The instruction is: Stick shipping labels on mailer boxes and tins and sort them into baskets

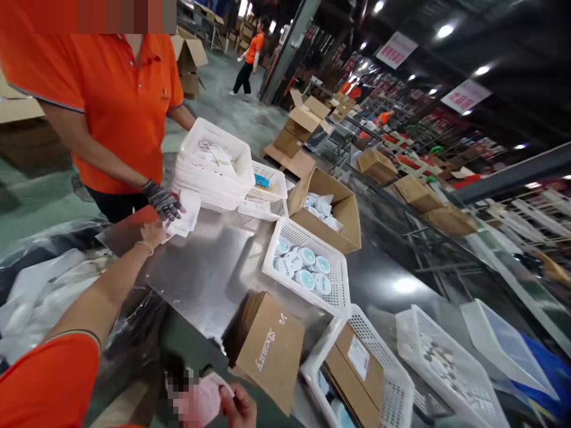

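Pink and partly blurred, a thin item (206, 399) is pinched in your right hand (241, 409), low beside the brown carton (270, 351); your left hand (154, 233) reaches over the steel table (196, 279) to the white papers (185, 215), just beside a co-worker's gloved hand (161, 201); whether it grips them, I cannot tell; 1 white basket (312, 298) of round tubs (305, 279) stands behind the carton.

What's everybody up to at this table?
The person's left hand is at what look like white papers over the metal table, where a co-worker's gloved hand is too. The right hand pinches a pink item, partly blurred. Nearby, a white basket holds round containers, some with pale-blue tops.
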A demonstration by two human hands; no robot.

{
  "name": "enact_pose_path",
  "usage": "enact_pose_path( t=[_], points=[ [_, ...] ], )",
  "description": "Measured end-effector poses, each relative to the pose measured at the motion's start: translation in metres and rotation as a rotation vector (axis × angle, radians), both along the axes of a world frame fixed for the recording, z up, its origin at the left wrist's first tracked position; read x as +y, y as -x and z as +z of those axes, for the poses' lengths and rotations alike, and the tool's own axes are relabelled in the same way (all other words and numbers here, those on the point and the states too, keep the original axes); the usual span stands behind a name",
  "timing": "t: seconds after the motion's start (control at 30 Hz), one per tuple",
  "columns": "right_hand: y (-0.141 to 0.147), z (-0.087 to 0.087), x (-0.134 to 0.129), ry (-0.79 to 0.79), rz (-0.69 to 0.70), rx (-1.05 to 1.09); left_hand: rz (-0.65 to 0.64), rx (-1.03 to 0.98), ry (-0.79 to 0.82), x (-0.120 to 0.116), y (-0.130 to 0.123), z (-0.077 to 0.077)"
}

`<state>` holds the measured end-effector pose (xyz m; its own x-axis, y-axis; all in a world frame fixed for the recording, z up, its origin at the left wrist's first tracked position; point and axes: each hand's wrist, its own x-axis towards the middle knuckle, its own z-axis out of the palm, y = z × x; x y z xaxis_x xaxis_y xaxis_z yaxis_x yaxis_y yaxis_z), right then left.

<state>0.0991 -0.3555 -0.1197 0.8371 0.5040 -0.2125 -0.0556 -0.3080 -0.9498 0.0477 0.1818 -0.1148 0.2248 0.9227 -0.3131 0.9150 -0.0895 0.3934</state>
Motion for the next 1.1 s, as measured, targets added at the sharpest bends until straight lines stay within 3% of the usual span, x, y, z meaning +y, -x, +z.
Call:
enact_pose_path(
  t=[0.17,0.27,0.47,0.57,0.77,0.83,0.93,1.0,1.1],
  points=[
    [-0.002,0.007,0.024,-0.093,-0.104,0.134,-0.050,-0.003,0.013,-0.034,0.008,0.006],
    [-0.007,0.013,0.031,-0.117,-0.076,0.111,-0.093,-0.011,0.093,-0.065,0.012,0.003],
    [-0.024,0.021,0.034,-0.033,0.017,0.072,-0.195,-0.080,0.247,-0.148,0.019,-0.013],
    [-0.034,0.036,0.035,-0.026,0.052,-0.006,-0.259,-0.136,0.271,-0.173,0.013,-0.011],
    [-0.052,0.080,0.032,-0.038,0.182,-0.154,-0.305,-0.302,0.135,-0.212,0.002,0.015],
    [-0.060,0.088,0.029,-0.048,0.194,-0.166,-0.450,-0.559,0.263,-0.240,0.007,0.027],
    [-0.076,0.094,0.029,-0.072,0.191,-0.153,-0.680,-0.932,0.601,-0.290,0.016,0.043],
    [-0.088,0.096,0.033,-0.098,0.174,-0.136,-0.647,-0.994,0.699,-0.318,0.016,0.052],
    [-0.101,0.095,0.040,-0.178,0.080,-0.049,-0.432,-1.023,0.741,-0.345,0.004,0.062]
  ],
)
